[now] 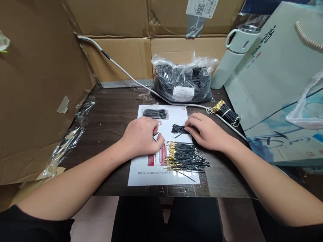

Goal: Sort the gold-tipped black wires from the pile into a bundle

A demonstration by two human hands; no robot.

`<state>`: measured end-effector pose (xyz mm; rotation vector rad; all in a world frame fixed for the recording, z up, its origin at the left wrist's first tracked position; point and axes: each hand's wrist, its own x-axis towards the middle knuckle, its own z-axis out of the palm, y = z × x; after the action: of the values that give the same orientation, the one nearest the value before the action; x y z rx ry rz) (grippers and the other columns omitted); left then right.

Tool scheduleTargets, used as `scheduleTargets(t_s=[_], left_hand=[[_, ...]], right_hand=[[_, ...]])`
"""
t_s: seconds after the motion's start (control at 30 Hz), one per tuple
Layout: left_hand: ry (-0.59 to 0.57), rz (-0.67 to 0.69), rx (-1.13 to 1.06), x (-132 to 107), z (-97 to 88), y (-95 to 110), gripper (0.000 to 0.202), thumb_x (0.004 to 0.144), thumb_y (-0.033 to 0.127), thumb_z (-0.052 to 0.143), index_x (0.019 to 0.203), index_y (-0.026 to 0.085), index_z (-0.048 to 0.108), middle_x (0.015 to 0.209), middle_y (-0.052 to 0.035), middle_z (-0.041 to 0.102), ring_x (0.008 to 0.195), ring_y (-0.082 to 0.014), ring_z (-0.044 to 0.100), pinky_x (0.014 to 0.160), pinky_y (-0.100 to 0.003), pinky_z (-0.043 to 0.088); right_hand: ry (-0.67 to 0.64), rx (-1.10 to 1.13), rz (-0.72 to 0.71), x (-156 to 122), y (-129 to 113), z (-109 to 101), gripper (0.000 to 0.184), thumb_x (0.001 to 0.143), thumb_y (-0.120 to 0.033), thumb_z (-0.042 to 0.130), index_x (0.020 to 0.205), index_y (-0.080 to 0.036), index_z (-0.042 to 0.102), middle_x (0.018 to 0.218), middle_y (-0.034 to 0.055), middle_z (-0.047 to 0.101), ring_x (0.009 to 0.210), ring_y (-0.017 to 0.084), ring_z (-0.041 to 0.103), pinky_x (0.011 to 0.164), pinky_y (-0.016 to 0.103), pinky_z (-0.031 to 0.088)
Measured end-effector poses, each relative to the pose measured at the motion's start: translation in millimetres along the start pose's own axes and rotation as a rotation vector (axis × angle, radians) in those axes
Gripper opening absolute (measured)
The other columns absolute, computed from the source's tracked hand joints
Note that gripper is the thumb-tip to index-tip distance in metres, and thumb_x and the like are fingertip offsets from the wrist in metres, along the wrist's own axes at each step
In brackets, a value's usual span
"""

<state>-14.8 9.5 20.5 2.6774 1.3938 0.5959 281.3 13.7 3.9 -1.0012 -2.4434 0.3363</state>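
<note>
My left hand (142, 137) rests on a white printed sheet (158, 173) with its fingers curled in a pinch; what it holds is hidden. My right hand (208, 132) lies beside it, fingertips on a small black bunch of short wires (177, 129). Just below both hands lies a loose pile of black wires with gold tips (185, 157). Another small black bundle (155, 113) sits at the sheet's top left.
A clear bag full of black wires (182, 83) stands behind the sheet. A tied gold-tipped bundle (226, 112) lies at right by a white cable (126, 73). A pale flask (236, 56) and a paper gift bag (289, 88) crowd the right. Cardboard walls (29, 91) enclose the dark table (109, 114).
</note>
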Motion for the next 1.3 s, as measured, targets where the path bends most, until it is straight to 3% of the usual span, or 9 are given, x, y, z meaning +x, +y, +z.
scheduleTargets(t_s=[0.17, 0.33, 0.53, 0.83, 1.3], left_hand=[[-0.181, -0.048, 0.043, -0.4, -6.5, 8.0, 0.024, 0.085, 0.039, 0.066, 0.073, 0.021, 0.055, 0.077, -0.0063, 0.067, 0.076, -0.0274, 0.065, 0.064, -0.040, 0.042], [-0.216, -0.024, 0.033, -5.5, -2.7, 11.6, 0.018, 0.086, 0.035, 0.064, 0.079, 0.020, 0.056, 0.084, -0.0073, 0.068, 0.080, -0.0271, 0.066, 0.070, -0.041, 0.046], [-0.133, 0.069, -0.015, -10.5, 4.7, 6.4, 0.010, 0.086, 0.024, 0.063, 0.079, 0.019, 0.058, 0.079, -0.0059, 0.065, 0.076, -0.0244, 0.063, 0.071, -0.040, 0.048], [0.023, 0.151, -0.021, -12.0, 10.9, 3.0, 0.008, 0.089, 0.017, 0.062, 0.081, 0.017, 0.061, 0.080, -0.0061, 0.065, 0.075, -0.0222, 0.062, 0.073, -0.039, 0.053], [0.054, 0.191, 0.001, -12.5, 11.4, 2.2, 0.018, 0.103, 0.020, 0.063, 0.088, 0.016, 0.074, 0.087, -0.0068, 0.069, 0.085, -0.0237, 0.068, 0.081, -0.040, 0.057]], right_hand=[[0.001, 0.023, 0.031, -2.0, -13.8, -5.6, 0.013, 0.110, -0.026, 0.058, 0.106, -0.017, 0.066, 0.103, 0.0123, 0.066, 0.096, 0.026, 0.061, 0.087, 0.042, 0.051], [-0.158, 0.130, 0.048, -4.0, -34.8, -9.5, 0.017, 0.109, -0.029, 0.060, 0.097, -0.017, 0.065, 0.089, 0.0043, 0.065, 0.078, 0.018, 0.057, 0.074, 0.034, 0.043], [-0.275, 0.133, 0.082, -7.6, -42.4, -5.3, 0.012, 0.104, -0.029, 0.064, 0.102, -0.018, 0.064, 0.090, 0.0031, 0.063, 0.076, 0.017, 0.054, 0.070, 0.033, 0.038], [-0.300, 0.175, 0.113, -8.0, -43.7, -1.6, 0.012, 0.108, -0.027, 0.056, 0.103, -0.019, 0.064, 0.092, 0.0030, 0.065, 0.077, 0.016, 0.054, 0.072, 0.033, 0.039], [-0.234, 0.156, 0.124, -7.4, -49.8, 1.3, 0.019, 0.113, -0.028, 0.049, 0.102, -0.019, 0.061, 0.092, 0.0055, 0.066, 0.078, 0.019, 0.059, 0.073, 0.034, 0.043]])
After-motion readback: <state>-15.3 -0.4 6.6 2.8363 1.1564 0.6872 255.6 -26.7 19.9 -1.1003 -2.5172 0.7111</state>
